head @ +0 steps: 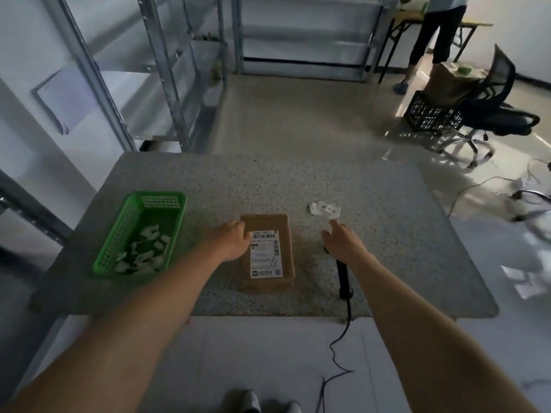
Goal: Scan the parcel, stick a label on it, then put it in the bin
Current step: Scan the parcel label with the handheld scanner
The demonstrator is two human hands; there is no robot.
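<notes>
Brown cardboard parcel (267, 253) sits unbinned; my left hand (234, 240) rests flat against it, my right hand (343, 238), fingers loosely spread, reaches toward white labels (325, 208) at one o'clock; labelling and the green basket (119, 234) remain, I judge.

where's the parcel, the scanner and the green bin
parcel (268, 225): head view, bare cardboard top
scanner (343, 278): head view, black handle
green bin (104, 257): head view, left wall

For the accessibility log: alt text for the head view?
A person's left hand rests on a brown parcel on a speckled table, while the right hand reaches toward small white labels, above a black corded scanner. A green bin sits left.
</notes>
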